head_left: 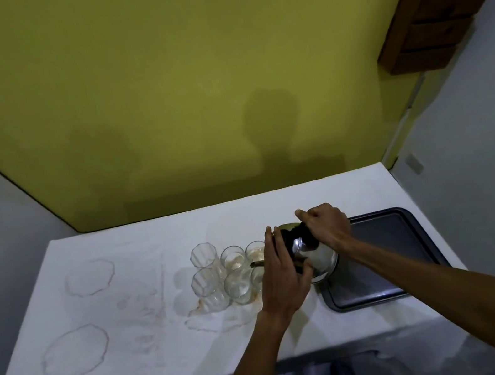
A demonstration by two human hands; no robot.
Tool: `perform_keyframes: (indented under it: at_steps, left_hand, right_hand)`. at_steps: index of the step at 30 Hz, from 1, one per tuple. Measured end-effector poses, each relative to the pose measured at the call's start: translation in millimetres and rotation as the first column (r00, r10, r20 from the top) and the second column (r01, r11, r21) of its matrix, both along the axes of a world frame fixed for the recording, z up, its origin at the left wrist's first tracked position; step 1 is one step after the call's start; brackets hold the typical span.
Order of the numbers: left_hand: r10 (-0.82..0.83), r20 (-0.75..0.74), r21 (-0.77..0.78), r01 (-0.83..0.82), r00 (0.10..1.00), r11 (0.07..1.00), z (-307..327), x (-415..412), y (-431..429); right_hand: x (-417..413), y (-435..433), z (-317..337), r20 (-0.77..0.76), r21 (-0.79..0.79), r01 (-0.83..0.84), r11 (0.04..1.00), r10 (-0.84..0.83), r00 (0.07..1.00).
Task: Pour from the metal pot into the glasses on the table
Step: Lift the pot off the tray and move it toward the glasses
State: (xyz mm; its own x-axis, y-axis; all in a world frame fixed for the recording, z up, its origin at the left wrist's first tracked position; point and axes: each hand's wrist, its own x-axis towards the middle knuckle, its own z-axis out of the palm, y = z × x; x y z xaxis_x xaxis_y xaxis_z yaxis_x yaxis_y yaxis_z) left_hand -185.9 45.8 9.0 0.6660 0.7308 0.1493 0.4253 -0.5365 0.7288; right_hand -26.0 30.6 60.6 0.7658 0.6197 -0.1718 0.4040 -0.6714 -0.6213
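A shiny metal pot (316, 254) is tilted to the left, its spout (255, 264) over the right-hand glasses. My right hand (325, 223) grips the pot's dark handle from above. My left hand (283, 273) presses against the pot's left side and lid. Several clear glasses (222, 274) stand in a tight cluster on the white tablecloth (135, 306), just left of the pot. Two taller faceted glasses (203, 256) are at the cluster's left. The rightmost glasses are partly hidden behind my left hand.
A dark metal tray (392, 247) lies on the table's right side, under the pot's base edge. Brownish ring stains (90, 278) mark the cloth on the left and below the glasses. A yellow wall is behind, with a wooden shelf (435, 5) at upper right.
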Motion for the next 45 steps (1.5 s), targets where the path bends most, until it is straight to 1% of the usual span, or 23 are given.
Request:
perform_keyframes:
  at_steps: [10,14,18,21,27,30,33,38,45]
  left_hand:
    - [-0.008,-0.013,0.011,0.008,1.0,1.0,-0.6,-1.5,1.5]
    - [-0.002,-0.02,0.018,0.002,1.0,1.0,-0.1,-1.8,0.2]
    - [-0.005,-0.018,0.056,0.006,1.0,0.998,3.6,-1.5,-3.4]
    - [-0.003,-0.009,0.082,0.004,1.0,0.997,8.8,0.5,-6.9]
    - [-0.022,0.016,0.155,0.02,1.0,0.988,23.0,10.2,-7.8]
    - [-0.003,0.029,0.184,-0.002,1.0,0.983,32.4,18.0,-5.3]
    - [0.03,0.054,0.214,-0.041,0.998,0.976,39.7,25.4,1.8]
    - [0.025,0.079,0.238,-0.043,0.997,0.97,50.1,32.7,17.2]
    - [-0.063,0.015,0.315,0.055,0.998,0.947,50.3,25.8,50.4]
  right_hand:
    - [-1.4,-0.7,-0.4,-0.003,0.003,0.003,1.0,-0.003,1.0]
    - [-0.1,-2.9,-3.0,-0.037,0.016,0.011,1.0,-0.01,0.999]
    - [5.4,-7.8,-12.9,-0.156,0.03,0.045,0.999,-0.04,0.987]
    - [6.9,-13.1,-21.6,-0.255,0.081,0.097,0.992,-0.074,0.964]
    - [8.8,-19.6,-26.4,-0.451,0.182,0.266,0.947,-0.16,0.878]
    - [9.1,-16.4,-20.6,-0.51,0.204,0.32,0.925,-0.179,0.841]
    - [9.8,-8.6,-10.2,-0.514,0.242,0.333,0.912,-0.171,0.841]
    - [11.7,2.1,4.5,-0.444,0.233,0.309,0.922,-0.182,0.877]
    - [14.2,20.5,22.5,-0.314,0.168,0.278,0.946,-0.216,0.924]
